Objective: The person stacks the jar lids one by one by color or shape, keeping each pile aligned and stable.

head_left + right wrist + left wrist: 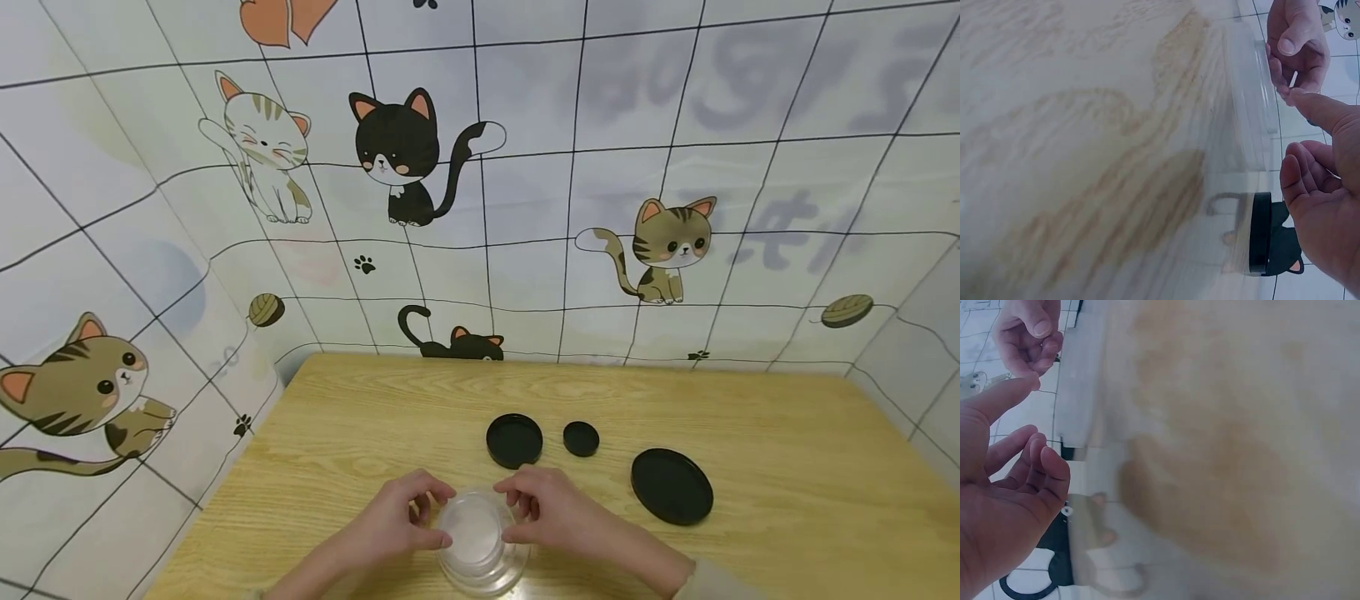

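Observation:
A stack of round clear plastic pieces [483, 575], the smaller on the larger, stands at the table's front, seen edge-on in the right wrist view. My left hand [393, 521] is at its left side and my right hand [566, 517] at its right. Thumbs and index fingers are spread apart around the small top piece [474, 529], fingertips at its rim. The other fingers bend loosely. In the left wrist view the left hand [1016, 481] is near, the right beyond it. The right wrist view has the right hand [1329, 187] near, above the stack.
Three round black lids lie behind and right of the stack: a medium one [513, 440], a small one [581, 438] and a large one [672, 486]. The wooden table [360, 408] meets a cat-printed wall covering [532, 200] at its back edge.

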`<action>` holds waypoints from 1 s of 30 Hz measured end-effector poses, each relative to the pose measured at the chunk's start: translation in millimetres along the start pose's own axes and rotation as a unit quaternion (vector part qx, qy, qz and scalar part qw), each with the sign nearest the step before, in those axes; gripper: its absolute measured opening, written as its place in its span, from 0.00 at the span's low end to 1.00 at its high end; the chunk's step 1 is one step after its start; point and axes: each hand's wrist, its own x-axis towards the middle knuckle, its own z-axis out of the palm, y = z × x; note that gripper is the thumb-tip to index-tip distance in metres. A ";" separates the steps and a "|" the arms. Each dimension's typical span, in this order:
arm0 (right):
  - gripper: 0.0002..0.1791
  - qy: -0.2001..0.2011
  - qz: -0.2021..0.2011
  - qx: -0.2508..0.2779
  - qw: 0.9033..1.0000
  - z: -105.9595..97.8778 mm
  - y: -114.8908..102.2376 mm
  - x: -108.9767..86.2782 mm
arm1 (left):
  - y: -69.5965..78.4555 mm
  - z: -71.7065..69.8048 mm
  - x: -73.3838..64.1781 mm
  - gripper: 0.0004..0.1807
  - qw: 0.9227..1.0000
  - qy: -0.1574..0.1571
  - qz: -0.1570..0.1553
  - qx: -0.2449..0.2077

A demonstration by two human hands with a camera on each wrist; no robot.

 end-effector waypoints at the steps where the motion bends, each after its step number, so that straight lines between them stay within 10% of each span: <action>1: 0.25 0.004 -0.002 -0.001 1.000 -1.9 0.4 -1.1 | 2.3 -0.7 3.1 0.23 1.000 -0.002 0.006 -0.001; 30: 0.25 0.145 0.038 -0.037 0.988 -70.3 10.6 -56.9 | 41.0 29.1 71.5 0.30 0.997 -0.054 0.044 -0.020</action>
